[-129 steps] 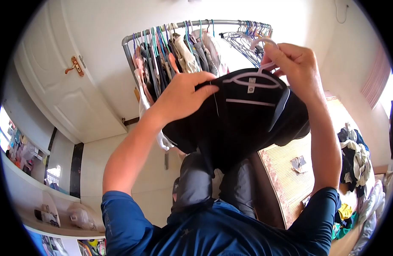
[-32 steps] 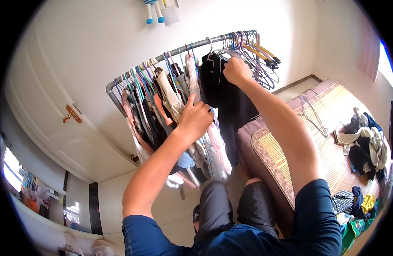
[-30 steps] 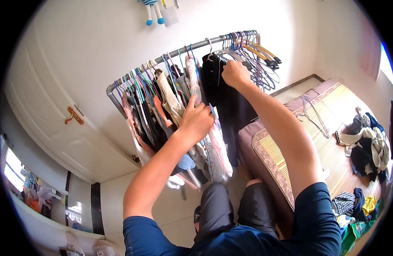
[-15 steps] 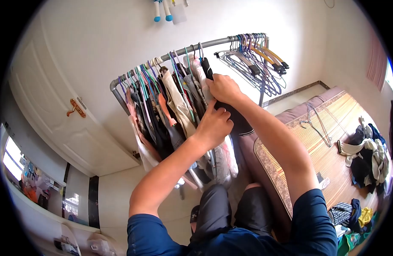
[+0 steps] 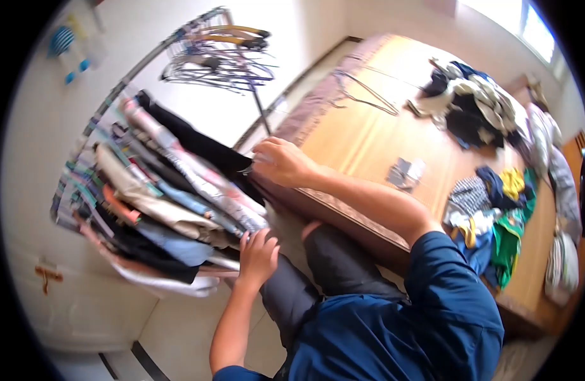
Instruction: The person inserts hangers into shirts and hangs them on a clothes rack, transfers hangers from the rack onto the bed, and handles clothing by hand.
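A black garment [image 5: 191,140] hangs on the clothes rail [image 5: 118,86] at the right end of a tight row of hung clothes [image 5: 159,203]. My right hand [image 5: 281,162] is curled on the black garment's lower edge, by the corner of the bed. My left hand [image 5: 257,255] is lower, with its fingers apart against the hems of the patterned and pale pieces. The picture is tilted and blurred, so the rail's top is hard to make out.
Several empty hangers [image 5: 216,57] bunch at the rail's far end. A bed with a woven mat [image 5: 362,136] lies to the right, carrying a loose hanger [image 5: 362,96], a small folded item [image 5: 405,171] and piles of clothes [image 5: 476,101] [image 5: 495,216]. A white door [image 5: 70,305] stands at the lower left.
The black garment went from my hands onto the rail and was pushed against the row. Both hands have since dropped from the hanger tops to the hems, and the view has swung down and right.
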Available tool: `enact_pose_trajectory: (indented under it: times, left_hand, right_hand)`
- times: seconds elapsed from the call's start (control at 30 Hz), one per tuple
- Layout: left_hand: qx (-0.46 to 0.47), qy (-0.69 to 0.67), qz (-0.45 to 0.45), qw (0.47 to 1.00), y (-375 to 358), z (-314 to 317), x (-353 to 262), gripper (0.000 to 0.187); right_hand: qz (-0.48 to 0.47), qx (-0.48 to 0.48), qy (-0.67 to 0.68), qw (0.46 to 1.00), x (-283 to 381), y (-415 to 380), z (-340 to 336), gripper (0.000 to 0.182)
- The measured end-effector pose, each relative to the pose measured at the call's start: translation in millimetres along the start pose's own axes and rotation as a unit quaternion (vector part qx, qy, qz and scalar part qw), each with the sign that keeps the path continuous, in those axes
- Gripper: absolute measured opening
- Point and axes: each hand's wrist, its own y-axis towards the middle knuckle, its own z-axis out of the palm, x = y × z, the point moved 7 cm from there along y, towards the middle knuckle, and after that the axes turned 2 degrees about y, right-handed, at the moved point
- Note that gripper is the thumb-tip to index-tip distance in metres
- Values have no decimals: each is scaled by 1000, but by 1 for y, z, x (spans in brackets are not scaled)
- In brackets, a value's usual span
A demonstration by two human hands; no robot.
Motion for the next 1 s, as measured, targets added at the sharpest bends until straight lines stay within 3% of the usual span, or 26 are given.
enact_pose_trajectory:
  times: [0.13, 0.2, 0.3, 0.37, 0.53, 0.6, 0.67, 0.83, 0.93, 1.0]
  left_hand:
    - [98, -82, -124, 984, -67, 67, 15, 45]
    - [77, -102, -133, 983, -94, 92, 16, 45]
    - [55, -56, -139, 987, -99, 99, 5, 42]
    - [48, -49, -155, 986, -94, 105, 5, 41]
    - [46, -49, -201, 977, -82, 120, 9, 35]
    - [44, -51, -201, 977, -79, 126, 9, 35]
    - [42, -47, -200, 978, -80, 128, 9, 34]
    - [39, -49, -206, 977, -78, 124, 8, 32]
    - [41, -54, -212, 975, -75, 121, 4, 33]
    - [36, -54, -217, 974, -76, 120, -1, 33]
  right_hand:
    - [132, -32, -124, 983, -100, -109, -98, 32]
    - [213, -67, -234, 946, -120, -166, -170, 33]
    - [275, -96, -426, 857, -152, -247, -262, 37]
    - [385, -62, -503, 771, -151, -293, -313, 36]
    - [537, -67, -530, 653, -149, -397, -381, 47]
    - [566, -141, -460, 670, -159, -428, -391, 53]
    - [556, -155, -453, 679, -165, -433, -395, 55]
    - [460, -188, -491, 715, -201, -401, -431, 44]
    - [487, -221, -496, 684, -225, -384, -466, 46]
    - [491, -264, -464, 688, -244, -379, -490, 58]
